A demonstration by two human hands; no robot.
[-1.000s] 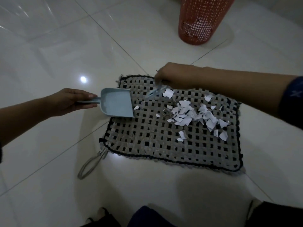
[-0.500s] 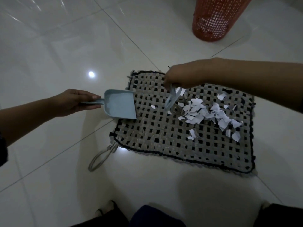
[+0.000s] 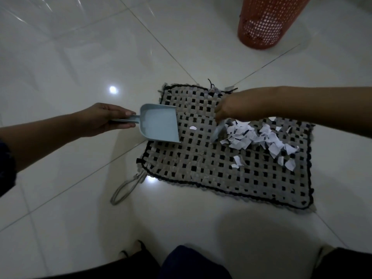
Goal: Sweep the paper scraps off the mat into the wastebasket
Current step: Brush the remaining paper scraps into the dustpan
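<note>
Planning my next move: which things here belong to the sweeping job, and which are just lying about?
Job: paper scraps, mat, dustpan in left hand, brush in right hand, wastebasket.
Lying about: grey cord loop at mat corner, dark thread.

Left arm extends in from the left edge, forearm bare, left hand (image 3: 104, 119) wrapped round the handle of a pale blue plastic dustpan (image 3: 159, 123). Right arm stretches across from the right, right hand (image 3: 235, 109) knuckles-up, gripping a small pale blue brush (image 3: 218, 131) angled downward.
</note>
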